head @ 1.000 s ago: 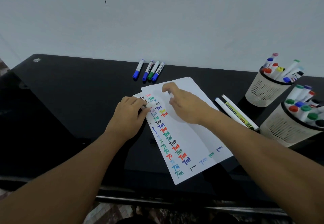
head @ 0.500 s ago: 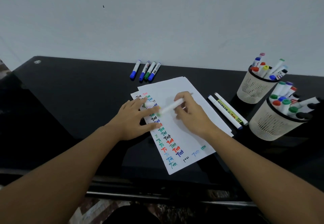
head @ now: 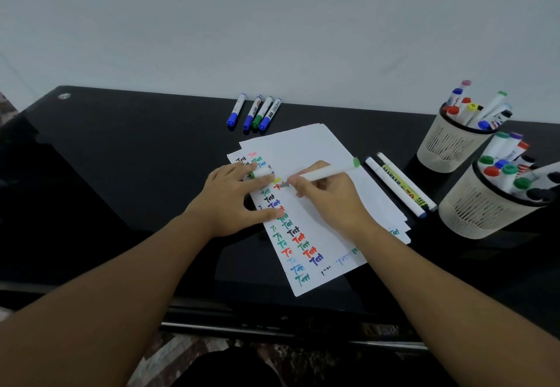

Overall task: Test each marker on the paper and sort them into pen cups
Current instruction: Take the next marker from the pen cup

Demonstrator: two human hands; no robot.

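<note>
White paper sheets [head: 306, 150] with rows of coloured "Test" marks lie on the black desk [head: 121, 156]. My right hand [head: 327, 198] grips a white marker [head: 325, 172] with a green end, its tip down on the paper. My left hand [head: 233, 201] rests on the sheet's left edge, fingers spread, with the marker's cap [head: 261, 173] held between its fingers. Two beige pen cups, the far cup [head: 448, 147] and the near cup [head: 478, 207], stand at the right, both full of markers.
Several blue and green capped markers [head: 257, 112] lie in a row by the wall behind the paper. Two long markers [head: 400, 186] lie between the paper and the cups. The desk's front edge [head: 272, 323] runs just below my forearms.
My right hand picked up a marker from the paper, my left hand took off its cap, and the tip now touches the sheet. The view shifted slightly right.
</note>
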